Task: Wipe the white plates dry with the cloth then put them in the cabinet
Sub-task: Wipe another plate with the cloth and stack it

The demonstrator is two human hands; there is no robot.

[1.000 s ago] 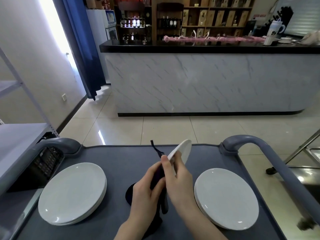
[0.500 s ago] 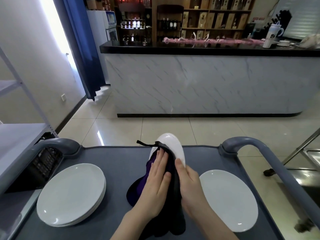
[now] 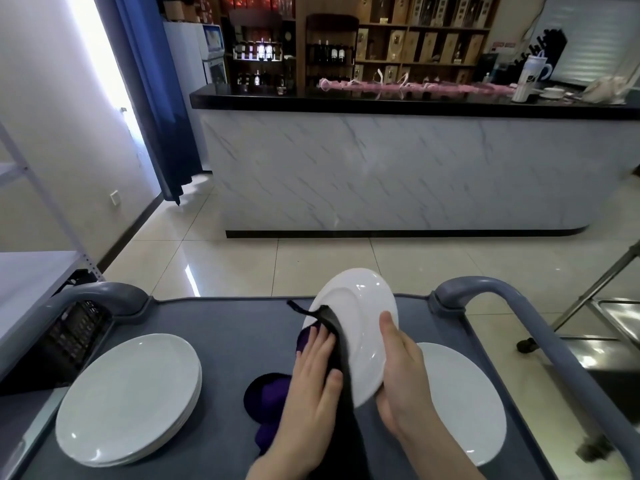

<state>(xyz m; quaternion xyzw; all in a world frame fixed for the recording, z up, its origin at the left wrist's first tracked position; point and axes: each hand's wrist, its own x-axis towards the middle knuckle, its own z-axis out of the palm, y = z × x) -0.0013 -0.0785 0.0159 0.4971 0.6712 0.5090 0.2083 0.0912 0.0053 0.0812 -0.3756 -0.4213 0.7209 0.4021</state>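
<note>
— Where's the plate?
— Tilted above the middle of the cart, right hand gripping the plate's lower edge
— And the left hand?
— Fingers straight, pressing the cloth against its left side

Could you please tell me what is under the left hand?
The cloth lies under the left hand, pressed against the tilted plate the right hand grips. The plate beneath the cloth is hidden.
</note>
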